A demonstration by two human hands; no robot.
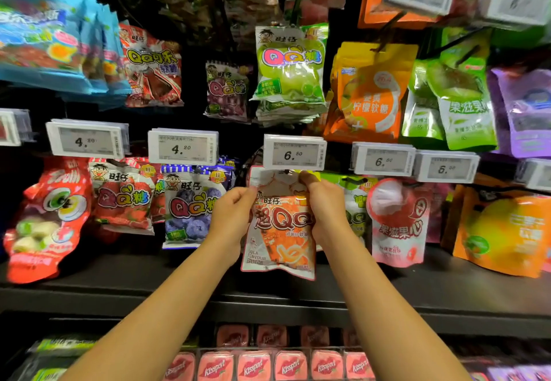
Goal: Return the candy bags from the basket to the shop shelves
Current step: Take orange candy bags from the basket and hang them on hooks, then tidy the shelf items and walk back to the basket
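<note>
Gripping a cola-flavour QQ candy bag (pixel 280 225) by its upper corners, the left hand (pixel 231 216) and right hand (pixel 323 206) hold it up just below the 6.50 price tag (pixel 293 152), whose lower edge hides the bag's hanging hole. Both hands' fingertips curl behind the bag, out of sight. A blueberry QQ bag (pixel 189 207) hangs beside the left hand. Kissport tins (pixel 253 365) are cut off at the bottom edge.

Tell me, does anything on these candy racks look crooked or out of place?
One thing stands out: the red bag with the cartoon eyes at the far left of the lower row hangs tilted, while its neighbours hang straighter. The orange cola bag is simply held at its top corners by the left hand and right hand.
</note>
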